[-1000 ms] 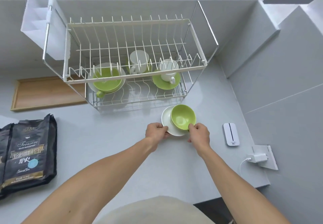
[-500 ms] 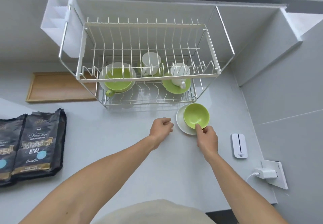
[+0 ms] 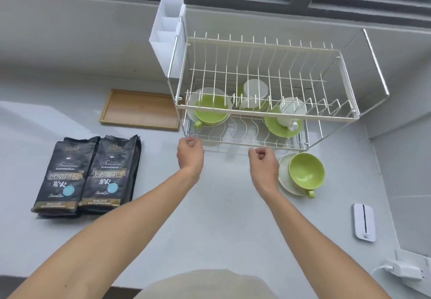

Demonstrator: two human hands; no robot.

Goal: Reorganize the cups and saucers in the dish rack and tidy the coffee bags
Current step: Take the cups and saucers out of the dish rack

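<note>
A green cup (image 3: 306, 174) sits on a white saucer (image 3: 283, 177) on the counter, right of my right hand (image 3: 262, 162). My left hand (image 3: 190, 154) is just in front of the wire dish rack (image 3: 265, 114). Both hands are curled with nothing in them. On the rack's lower tier stand a green cup on a white saucer (image 3: 211, 109), a white cup at the back (image 3: 255, 91), and a white cup on a green saucer (image 3: 283, 123). Two dark coffee bags (image 3: 89, 175) lie flat at the left.
A white utensil holder (image 3: 168, 35) hangs on the rack's left end. A wooden tray (image 3: 142, 109) lies left of the rack. A small white device (image 3: 363, 222) and a wall plug (image 3: 405, 270) are at the right, near the side wall.
Both hands let go of the green cup and saucer on the counter and moved left and up toward the rack's front. The view swung left.
</note>
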